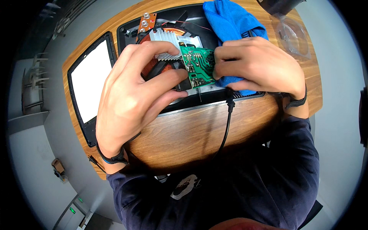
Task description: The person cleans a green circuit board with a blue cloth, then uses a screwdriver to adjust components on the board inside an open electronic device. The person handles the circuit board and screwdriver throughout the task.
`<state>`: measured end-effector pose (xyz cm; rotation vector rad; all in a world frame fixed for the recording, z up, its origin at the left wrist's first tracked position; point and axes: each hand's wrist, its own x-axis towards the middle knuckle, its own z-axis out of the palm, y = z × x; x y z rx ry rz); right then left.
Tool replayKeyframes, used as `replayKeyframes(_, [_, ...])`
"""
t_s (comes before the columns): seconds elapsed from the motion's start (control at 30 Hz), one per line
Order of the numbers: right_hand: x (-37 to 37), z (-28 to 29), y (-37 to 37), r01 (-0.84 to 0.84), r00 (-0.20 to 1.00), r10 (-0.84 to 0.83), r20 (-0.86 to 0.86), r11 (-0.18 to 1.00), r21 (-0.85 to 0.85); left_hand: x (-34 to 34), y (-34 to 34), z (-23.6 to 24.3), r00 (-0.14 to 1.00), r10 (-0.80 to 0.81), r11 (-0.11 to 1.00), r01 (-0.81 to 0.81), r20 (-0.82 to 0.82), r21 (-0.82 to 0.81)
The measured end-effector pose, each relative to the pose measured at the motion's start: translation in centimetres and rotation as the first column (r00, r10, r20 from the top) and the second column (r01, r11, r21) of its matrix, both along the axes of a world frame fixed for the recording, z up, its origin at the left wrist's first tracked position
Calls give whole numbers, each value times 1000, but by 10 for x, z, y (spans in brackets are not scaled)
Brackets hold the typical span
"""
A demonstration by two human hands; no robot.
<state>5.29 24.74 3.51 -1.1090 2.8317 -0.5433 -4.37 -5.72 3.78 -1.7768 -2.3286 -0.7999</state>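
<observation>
A green circuit board point(198, 65) is tilted up above an opened black housing point(126, 38), its soldered side showing. My left hand point(132, 86) has its curled fingers on the board's left edge, beside a silver finned heat sink point(165, 38). At the opposite edge, my right hand point(260, 61) grips the board with bent fingers. A blue cloth point(232, 19) lies behind and under that hand; whether it is pinched too I cannot tell. Copper coil windings point(148, 69) show partly beneath my left hand. A small orange board point(147, 22) sits at the housing's far left.
On the left of the wooden table point(180, 132) lies a black-framed panel with a white face point(90, 82). A black power cord point(228, 124) runs toward me. Clear plastic point(293, 36) and a dark container point(280, 5) stand far right. A plug point(93, 159) rests at the left edge.
</observation>
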Motion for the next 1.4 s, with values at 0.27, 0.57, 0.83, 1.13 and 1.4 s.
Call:
replayKeyframes(0.27, [-4, -3, -3, -24, 999, 22, -26, 995, -99, 1, -1, 2, 1000, 9, 999, -9, 17, -37])
replayKeyframes(0.57, [-6, -4, -9, 104, 978, -121, -172, 989, -109, 5, 1, 1, 1000, 16, 1000, -16, -14, 1])
replayKeyframes(0.83, [0, -1, -3, 17, 998, -18, -58, 1000, -17, 3, -1, 0, 1000, 7, 1000, -7, -8, -19])
replayKeyframes(1.13, [-9, -18, -7, 239, 930, -270, -250, 960, -147, 5, 0, 2, 1000, 0, 1000, 0, -21, -12])
replayKeyframes(1.4, [-4, -16, 2, 334, 905, -306, -295, 942, 47, 5, -1, 2, 999, -4, 1000, 4, -34, -12])
